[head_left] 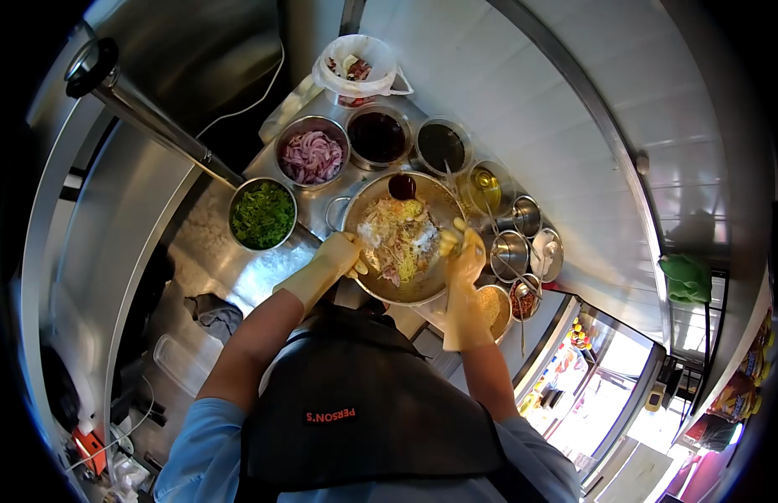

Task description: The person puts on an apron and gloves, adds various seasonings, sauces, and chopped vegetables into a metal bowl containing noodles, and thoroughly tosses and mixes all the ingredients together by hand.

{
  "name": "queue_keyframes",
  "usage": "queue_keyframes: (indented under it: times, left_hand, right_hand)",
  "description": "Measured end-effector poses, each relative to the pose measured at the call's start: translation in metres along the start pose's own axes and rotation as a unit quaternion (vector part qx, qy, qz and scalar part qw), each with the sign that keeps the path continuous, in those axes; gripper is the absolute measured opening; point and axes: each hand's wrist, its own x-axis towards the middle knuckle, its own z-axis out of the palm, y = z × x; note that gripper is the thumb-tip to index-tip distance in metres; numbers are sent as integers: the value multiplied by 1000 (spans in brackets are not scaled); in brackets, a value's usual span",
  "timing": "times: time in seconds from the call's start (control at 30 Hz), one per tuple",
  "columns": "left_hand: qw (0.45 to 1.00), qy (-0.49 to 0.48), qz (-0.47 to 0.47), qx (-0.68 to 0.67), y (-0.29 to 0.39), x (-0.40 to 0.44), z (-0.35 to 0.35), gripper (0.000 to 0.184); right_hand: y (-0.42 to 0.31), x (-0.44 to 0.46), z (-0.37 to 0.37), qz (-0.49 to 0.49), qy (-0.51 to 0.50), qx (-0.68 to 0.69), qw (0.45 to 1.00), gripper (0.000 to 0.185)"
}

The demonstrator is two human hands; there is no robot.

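A large metal bowl [431, 191] stands in front of me. It holds a heap of pale shreds with white powder [424, 239] and a round pool of dark sauce [401, 186] at its far side. My left hand [343, 254], in a yellowish glove, is closed at the bowl's near left rim. On the right rim is my right hand [466, 256], gloved alike, with curled fingers over the edge of the bowl; what they pinch, if anything, I cannot make out. Chopped green herbs [263, 215] fill a metal pot to the left.
Behind the bowl stand sliced red onions [312, 157], dark liquid [378, 137], dark green liquid [441, 147], and a white bucket [376, 80]. Oil [485, 186], metal cups [510, 254], chilli flakes [525, 299] and a yellowish crumb tub [492, 306] line the right. A metal pole [167, 130] rises at left.
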Motion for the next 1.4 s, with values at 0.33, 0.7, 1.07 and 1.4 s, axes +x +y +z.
queue_keyframes:
  times: [0.33,0.7,1.07,1.4]
  left_hand:
    - [1000,-23,4,15,6,0,-1,32]
    - [1000,-19,-3,-23,0,6,0,31]
    - [998,-31,10,-45,-14,17,-4,37]
    - [997,-70,26,24,-18,16,-19,41]
  right_hand:
    - [-62,-138,-31,-344,-291,-526,722,39]
    - [6,-78,-42,-107,-52,-121,986,41]
    - [8,87,129,-72,-79,-44,993,40]
    - [-6,-7,224,-129,-156,-273,940,36]
